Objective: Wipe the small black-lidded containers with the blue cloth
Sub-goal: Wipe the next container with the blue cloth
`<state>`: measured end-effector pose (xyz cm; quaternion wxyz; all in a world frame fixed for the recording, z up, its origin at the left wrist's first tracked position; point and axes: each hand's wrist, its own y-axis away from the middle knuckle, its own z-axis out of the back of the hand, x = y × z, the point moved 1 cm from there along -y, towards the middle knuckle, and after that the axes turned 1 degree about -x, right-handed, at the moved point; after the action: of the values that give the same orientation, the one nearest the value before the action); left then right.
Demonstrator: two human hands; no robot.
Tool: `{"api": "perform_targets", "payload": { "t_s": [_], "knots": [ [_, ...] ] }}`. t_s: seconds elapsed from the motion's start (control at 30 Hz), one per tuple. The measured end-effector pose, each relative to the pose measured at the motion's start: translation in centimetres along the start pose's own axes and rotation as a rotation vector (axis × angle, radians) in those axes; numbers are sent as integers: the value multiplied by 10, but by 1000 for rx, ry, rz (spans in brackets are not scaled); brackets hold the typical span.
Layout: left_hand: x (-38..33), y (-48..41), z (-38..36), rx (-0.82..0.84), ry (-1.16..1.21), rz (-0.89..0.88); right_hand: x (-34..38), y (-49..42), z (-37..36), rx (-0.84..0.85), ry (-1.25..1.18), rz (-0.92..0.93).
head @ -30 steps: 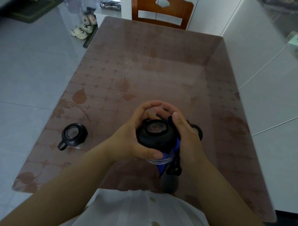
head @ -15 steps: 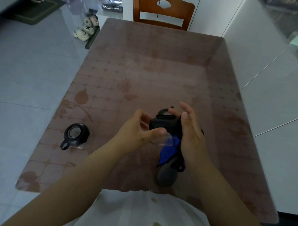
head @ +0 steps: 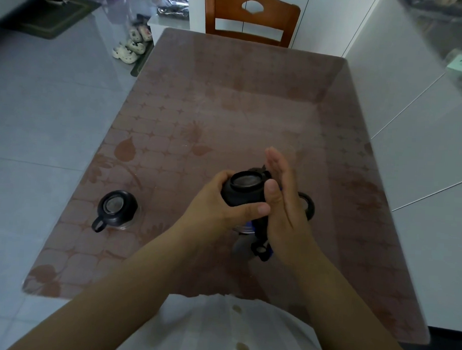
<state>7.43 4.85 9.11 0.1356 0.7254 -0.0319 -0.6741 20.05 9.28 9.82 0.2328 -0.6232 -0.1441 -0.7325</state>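
My left hand [head: 223, 209] grips a small black-lidded container [head: 243, 190] above the table, its lid facing up toward me. My right hand [head: 284, 203] lies flat against the container's right side with fingers straight, pressing the blue cloth [head: 250, 225] against it. Only small patches of the cloth show, below the container and under my right wrist. A second black-lidded container [head: 117, 209] with a loop handle stands on the table to the left. A third container [head: 307, 204] is mostly hidden behind my right hand.
The brown patterned table [head: 240, 117] stretches ahead, with a wooden chair [head: 251, 19] at its far end. White cabinets [head: 412, 129] run along the right edge. Grey floor and several slippers [head: 129, 48] lie to the left.
The held container has turned so its lid faces up again. My right hand's fingers have straightened and slid along its side. My left hand has shifted its grip around the lid.
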Motion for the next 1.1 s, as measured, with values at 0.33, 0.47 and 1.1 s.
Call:
{"api": "perform_targets", "payload": {
  "t_s": [0.33, 0.47, 1.1],
  "knots": [
    [17, 3, 2, 98, 225, -52, -7, -2, 15, 17, -203, -240],
    [26, 2, 6, 48, 226, -15, -8, -3, 24, 24, 40, -242],
    [15, 5, 4, 100, 510, -71, 4, -12, 13, 18, -407, -290]
  ]
}}
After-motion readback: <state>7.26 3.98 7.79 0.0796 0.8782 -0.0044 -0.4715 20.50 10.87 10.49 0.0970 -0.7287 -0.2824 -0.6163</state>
